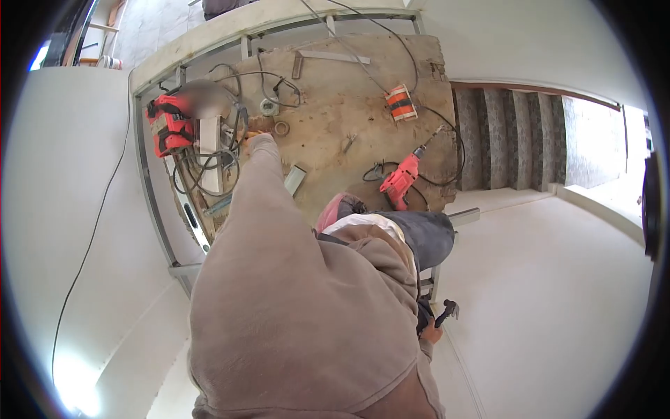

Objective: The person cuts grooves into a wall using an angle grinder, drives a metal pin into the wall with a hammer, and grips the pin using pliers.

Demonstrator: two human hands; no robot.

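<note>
My right hand (433, 332), low at the right beside my body, is closed around the handle of a claw hammer (447, 313). The left sleeve stretches up over a worn wooden board (335, 91). Only a bit of my left hand (255, 133) shows past the cuff, and its fingers are too small and hidden to read. It is close to a brown roll of tape (281, 128) and a tangle of dark cables (241, 115). A white round object (269, 107) lies just above it.
A red drill (401, 180) lies on the board's right side, below an orange-and-white cord reel (401, 103). At the left are a red power tool (169, 127) and a level (192, 221). Metal framing (150, 185) borders the board; stairs (513, 140) descend at right.
</note>
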